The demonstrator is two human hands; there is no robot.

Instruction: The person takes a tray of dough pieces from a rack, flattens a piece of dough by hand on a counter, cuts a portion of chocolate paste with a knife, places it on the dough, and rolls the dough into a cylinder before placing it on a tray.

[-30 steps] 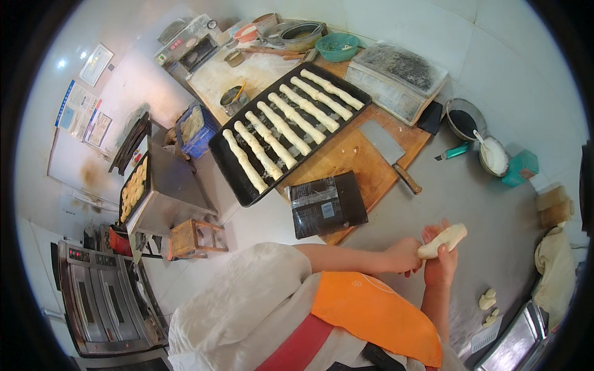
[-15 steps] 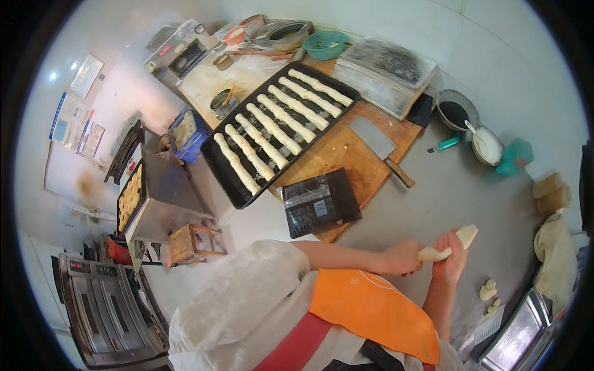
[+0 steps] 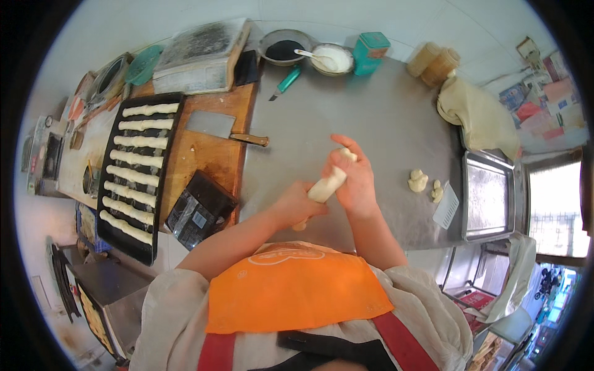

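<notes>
A thick, pale roll of dough (image 3: pixel 328 186) is held slantwise above the steel worktop, one end poking out below my left hand (image 3: pixel 299 205). That hand is closed round the lower part of the roll. My right hand (image 3: pixel 357 180) grips the upper part, its thumb and fingers curled about the dough and one finger sticking out. Small lumps of dough (image 3: pixel 418 180) lie on the steel to the right, beside a white slotted scraper (image 3: pixel 445 209). On the left, a black baking tray (image 3: pixel 149 250) carries several long dough sticks in a row.
A cleaver (image 3: pixel 211 124) and a dark plastic-wrapped pack (image 3: pixel 201 210) lie on the wooden board (image 3: pixel 179 157). Along the back stand a bowl of black seeds (image 3: pixel 283 49), a bowl of white powder (image 3: pixel 335 60) and a green box (image 3: pixel 371 52). An empty metal tray (image 3: pixel 489 195) sits far right.
The view has swung to the right, so the tray and board now appear farther left. Both hands still hold the dough roll, now lower and more in front of my chest.
</notes>
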